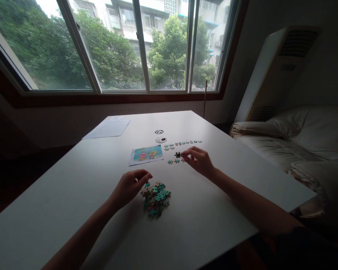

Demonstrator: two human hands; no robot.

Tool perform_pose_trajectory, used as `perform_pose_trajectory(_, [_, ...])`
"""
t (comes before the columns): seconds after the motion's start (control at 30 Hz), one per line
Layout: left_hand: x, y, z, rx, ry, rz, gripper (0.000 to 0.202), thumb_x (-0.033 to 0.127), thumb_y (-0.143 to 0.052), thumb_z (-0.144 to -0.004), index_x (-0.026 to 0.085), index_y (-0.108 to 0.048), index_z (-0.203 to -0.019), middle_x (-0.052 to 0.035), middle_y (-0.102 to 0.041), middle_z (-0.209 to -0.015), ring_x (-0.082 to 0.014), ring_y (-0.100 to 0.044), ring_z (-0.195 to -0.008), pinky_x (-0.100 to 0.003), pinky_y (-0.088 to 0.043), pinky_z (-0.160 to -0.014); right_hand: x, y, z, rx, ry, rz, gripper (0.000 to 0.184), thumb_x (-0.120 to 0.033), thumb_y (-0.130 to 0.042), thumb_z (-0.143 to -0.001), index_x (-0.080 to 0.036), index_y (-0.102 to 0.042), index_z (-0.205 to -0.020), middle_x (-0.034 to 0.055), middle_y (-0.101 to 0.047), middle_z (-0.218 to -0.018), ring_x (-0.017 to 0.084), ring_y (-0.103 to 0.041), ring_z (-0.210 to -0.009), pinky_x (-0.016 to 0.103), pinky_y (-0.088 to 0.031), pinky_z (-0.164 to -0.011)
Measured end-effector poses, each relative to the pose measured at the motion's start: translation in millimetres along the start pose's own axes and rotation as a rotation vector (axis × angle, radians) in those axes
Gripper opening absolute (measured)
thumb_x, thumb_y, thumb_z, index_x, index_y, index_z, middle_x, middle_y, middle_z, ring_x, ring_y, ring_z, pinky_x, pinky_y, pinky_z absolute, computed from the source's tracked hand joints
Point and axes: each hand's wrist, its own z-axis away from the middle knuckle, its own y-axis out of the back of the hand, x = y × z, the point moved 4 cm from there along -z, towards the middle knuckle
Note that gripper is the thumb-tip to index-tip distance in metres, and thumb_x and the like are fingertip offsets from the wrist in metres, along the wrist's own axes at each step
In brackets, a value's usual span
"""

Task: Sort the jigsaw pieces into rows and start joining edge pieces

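Note:
A heap of jigsaw puzzle pieces, teal, tan and dark, lies on the white table. Just above the heap's far left side is my left hand, fingers curled together; whatever may be between the fingertips is hidden. Farther off to the right, my right hand pinches a dark puzzle piece by its right edge. Around that piece, several puzzle pieces form a row on the far side, and a shorter row lies on the near side, partly covered by my right fingers.
Left of the rows lies a cartoon picture sheet. Two round items sit behind it, and a paper rests at the table's far left corner. A sofa and a tall air conditioner stand to the right.

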Motion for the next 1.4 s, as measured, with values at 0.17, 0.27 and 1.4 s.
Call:
perform_pose_trajectory(0.17, [2.9,0.6,0.0,-0.006,0.001,-0.006,0.031,0.039,-0.046,-0.079,0.015,-0.065,-0.079,-0.0039,-0.066,-0.069,-0.0158,-0.058,-0.063,-0.024,-0.044,-0.058,-1.5,0.2,-0.2,-0.012,0.012,0.015,0.018,-0.030,-0.051,-0.082,-0.018,-0.064,-0.080,0.0015,-0.064,-0.076,0.005,-0.049,-0.051,0.019,-0.040,-0.054])
perform_pose_trajectory(0.27, [3.1,1.2,0.0,-0.005,0.004,-0.018,0.031,0.040,-0.046,-0.079,0.015,-0.065,-0.078,-0.0040,-0.066,-0.070,-0.0162,-0.058,-0.064,-0.024,-0.044,-0.058,-1.6,0.2,0.3,-0.018,0.013,0.021,0.019,-0.031,-0.050,-0.083,-0.018,-0.065,-0.080,0.0017,-0.064,-0.075,0.005,-0.049,-0.051,0.019,-0.040,-0.055])
perform_pose_trajectory(1.4, [-4.9,3.6,-1.3,-0.037,0.001,-0.042,0.032,0.040,-0.045,-0.079,0.016,-0.065,-0.076,-0.0028,-0.067,-0.070,-0.0150,-0.057,-0.062,-0.022,-0.040,-0.054,104.4,-72.6,-42.4,-0.540,-0.453,0.270,0.016,-0.031,-0.058,-0.076,-0.022,-0.068,-0.084,0.0030,-0.066,-0.087,0.015,-0.059,-0.078,0.023,-0.041,-0.067])
